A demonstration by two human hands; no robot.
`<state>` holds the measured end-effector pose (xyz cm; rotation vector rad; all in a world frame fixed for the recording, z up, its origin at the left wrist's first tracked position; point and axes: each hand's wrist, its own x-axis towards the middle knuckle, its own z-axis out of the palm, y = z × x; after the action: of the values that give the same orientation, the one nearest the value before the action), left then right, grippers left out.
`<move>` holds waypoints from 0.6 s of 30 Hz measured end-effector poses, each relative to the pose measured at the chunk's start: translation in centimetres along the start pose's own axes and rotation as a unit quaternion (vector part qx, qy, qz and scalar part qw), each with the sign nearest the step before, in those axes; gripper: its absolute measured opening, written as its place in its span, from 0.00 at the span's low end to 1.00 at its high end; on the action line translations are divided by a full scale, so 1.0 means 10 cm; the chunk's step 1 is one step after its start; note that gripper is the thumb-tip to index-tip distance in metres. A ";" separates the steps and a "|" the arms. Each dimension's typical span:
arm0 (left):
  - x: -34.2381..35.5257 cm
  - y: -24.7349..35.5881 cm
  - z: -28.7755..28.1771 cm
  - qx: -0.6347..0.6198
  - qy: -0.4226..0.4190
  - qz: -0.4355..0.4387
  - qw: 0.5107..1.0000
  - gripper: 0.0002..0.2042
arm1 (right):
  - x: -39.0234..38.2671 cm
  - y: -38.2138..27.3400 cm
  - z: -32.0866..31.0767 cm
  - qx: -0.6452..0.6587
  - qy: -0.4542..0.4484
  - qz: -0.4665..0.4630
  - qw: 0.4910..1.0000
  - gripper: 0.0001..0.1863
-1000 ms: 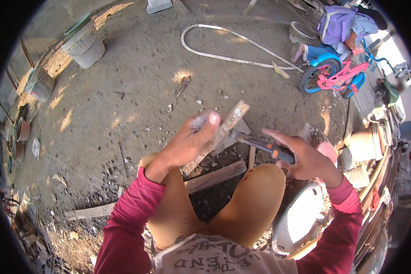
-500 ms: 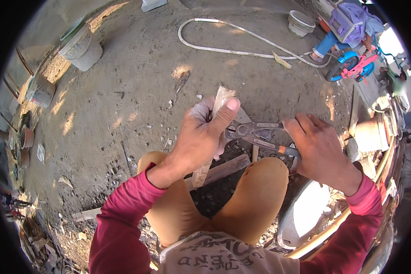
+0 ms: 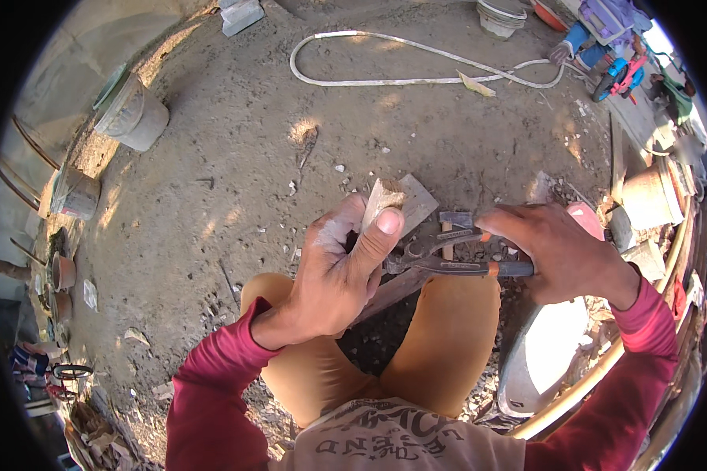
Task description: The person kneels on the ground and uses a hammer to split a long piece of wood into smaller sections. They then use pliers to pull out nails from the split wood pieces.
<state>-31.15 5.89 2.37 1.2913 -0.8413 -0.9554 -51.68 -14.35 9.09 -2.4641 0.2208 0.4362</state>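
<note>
Just right of the frame's middle, the head of the pliers (image 3: 424,264) sits beside the fingers of the left hand (image 3: 330,275), at the right side of the strip (image 3: 382,198). Whether the head touches the strip is hidden. The strip's long axis runs steeply, its chipped end toward the top of the frame; the pliers lie nearly level across it, handles pointing right.

The left hand grips the strip, thumb pressed over its face. The right hand (image 3: 562,251) is wrapped round the spread pliers handles, farther from the strip than the left.

The left fingers crowd the gap between head and strip. Behind lies a flat board (image 3: 422,206); below, a plank (image 3: 391,295) slants between the knees (image 3: 459,310). A pale basin (image 3: 518,385) stands lower right, a bucket (image 3: 143,118) upper left, a looped hose (image 3: 346,34) at top centre, and a small bike (image 3: 622,78) upper right.
</note>
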 end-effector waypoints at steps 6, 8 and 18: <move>0.00 -0.06 0.16 -0.017 0.031 -0.064 0.997 0.20 | -0.21 -0.05 0.20 -0.107 0.112 -0.021 0.988 0.27; -0.10 -0.01 0.15 -0.037 -0.024 -0.125 0.991 0.19 | -0.19 0.05 0.02 0.094 -0.094 0.048 0.990 0.27; 0.01 -0.08 0.30 -0.020 0.029 -0.061 0.998 0.22 | -0.37 0.00 0.26 -0.105 0.128 0.002 0.986 0.29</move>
<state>-33.93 4.58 1.89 1.3424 -0.7023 -1.0211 -55.84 -12.58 8.44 -2.7269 0.2975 0.1487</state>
